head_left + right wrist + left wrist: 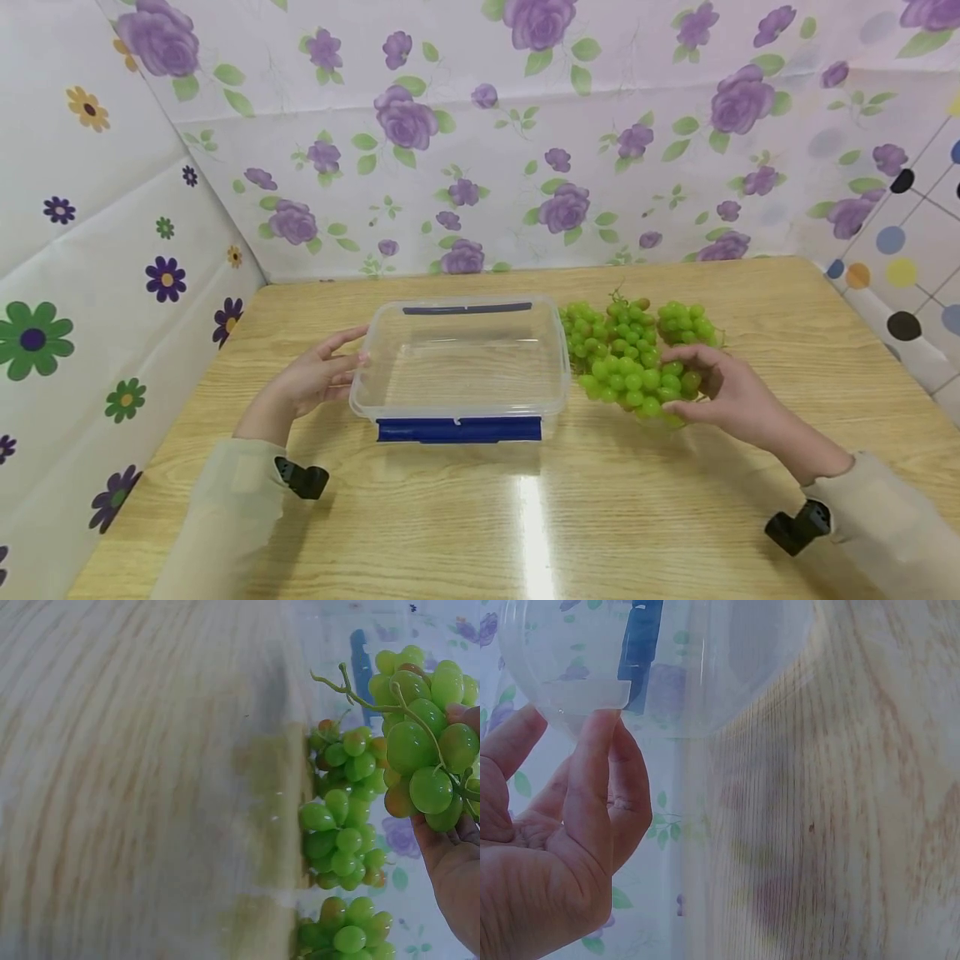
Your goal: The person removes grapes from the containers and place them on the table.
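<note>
A clear plastic food container (459, 412) with blue clips stands on the table, with no lid on it. My left hand (318, 377) grips its left rim; in the left wrist view the fingertips (600, 724) meet the rim's tab. To the right of the container, my right hand (723, 400) holds a bunch of green grapes (633, 385) between thumb and fingers. That bunch (427, 742) hangs above the table in the right wrist view, its bare stem showing. Behind it lie more grape bunches (585, 329), and another bunch (686, 321) lies farther right.
The wooden table (420, 525) ends at a flowered cloth wall (480, 167) at the back. A second patterned wall (82, 275) borders it on the left. A black wrist camera (303, 479) is strapped to the left sleeve, another (798, 527) to the right.
</note>
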The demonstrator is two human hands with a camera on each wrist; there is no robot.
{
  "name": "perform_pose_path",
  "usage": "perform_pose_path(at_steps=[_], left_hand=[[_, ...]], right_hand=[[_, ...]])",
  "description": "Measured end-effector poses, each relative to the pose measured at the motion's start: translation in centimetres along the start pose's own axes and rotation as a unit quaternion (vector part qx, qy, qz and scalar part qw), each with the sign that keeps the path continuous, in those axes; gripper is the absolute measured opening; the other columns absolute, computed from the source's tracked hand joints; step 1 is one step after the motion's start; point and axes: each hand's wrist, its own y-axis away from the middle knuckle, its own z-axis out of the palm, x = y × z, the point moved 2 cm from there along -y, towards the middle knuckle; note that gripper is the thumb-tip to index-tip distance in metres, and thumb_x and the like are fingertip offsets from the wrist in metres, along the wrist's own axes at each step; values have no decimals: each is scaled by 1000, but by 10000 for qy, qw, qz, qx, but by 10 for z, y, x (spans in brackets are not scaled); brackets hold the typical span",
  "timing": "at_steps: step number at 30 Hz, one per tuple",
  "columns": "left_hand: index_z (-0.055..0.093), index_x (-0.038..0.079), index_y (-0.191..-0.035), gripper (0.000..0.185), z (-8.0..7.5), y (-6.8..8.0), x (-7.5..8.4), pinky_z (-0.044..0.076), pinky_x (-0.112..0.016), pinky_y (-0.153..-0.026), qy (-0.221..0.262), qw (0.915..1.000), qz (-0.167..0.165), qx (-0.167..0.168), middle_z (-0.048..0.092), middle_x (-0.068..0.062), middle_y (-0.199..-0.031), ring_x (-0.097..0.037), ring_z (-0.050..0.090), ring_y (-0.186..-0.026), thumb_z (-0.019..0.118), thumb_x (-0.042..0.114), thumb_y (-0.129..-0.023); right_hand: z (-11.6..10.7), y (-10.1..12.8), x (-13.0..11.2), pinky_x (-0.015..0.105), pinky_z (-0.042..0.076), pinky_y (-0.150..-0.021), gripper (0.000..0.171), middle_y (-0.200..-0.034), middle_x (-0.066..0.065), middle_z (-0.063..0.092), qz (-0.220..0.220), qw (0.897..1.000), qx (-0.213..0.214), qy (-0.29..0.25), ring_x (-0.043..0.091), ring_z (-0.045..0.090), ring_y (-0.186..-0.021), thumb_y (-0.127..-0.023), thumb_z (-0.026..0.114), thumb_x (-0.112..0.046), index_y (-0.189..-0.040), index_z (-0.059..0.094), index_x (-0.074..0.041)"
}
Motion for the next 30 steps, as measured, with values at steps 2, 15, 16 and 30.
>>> perform_pose_path(at_steps=[2, 15, 16, 30], left_hand=[[15, 18, -154, 72, 1, 0, 1, 55, -23, -77, 13, 10000, 31, -28, 59, 0, -114, -11, 65, -96, 57, 29, -97], [16, 18, -154, 71, 1, 1, 2, 54, -22, -75, -30, 10000, 18, 10, 61, 5, -105, -10, 65, -93, 56, 29, -97], [16, 18, -154, 71, 1, 1, 1, 54, -22, -75, -34, 10000, 24, 6, 61, 5, -104, -10, 65, -93, 56, 29, -97], [16, 20, -154, 71, 1, 1, -1, 54, -22, -78, -46, 10000, -16, 86, 60, 0, -114, -11, 65, -100, 56, 32, -96]], right_hand=[[1, 0, 3, 25, 50, -64, 48, -112, -12, 56, 36, 10000, -58, 8, 1, 57, -89, -82, 73, -4, -124, 52, 3], [6, -3, 21, 25, 50, -71, 52, -119, 14, 56, 382, 9978, -422, 332, -3, 54, -94, -82, 75, -14, -126, 52, -1], [6, -4, 22, 25, 50, -71, 52, -120, 14, 55, 409, 9976, -447, 348, -3, 54, -94, -82, 76, -15, -127, 52, -2], [8, -5, 31, 23, 51, -73, 52, -121, 17, 56, -43, 9962, -685, 535, -9, 51, -99, -81, 75, -7, -127, 53, 0]])
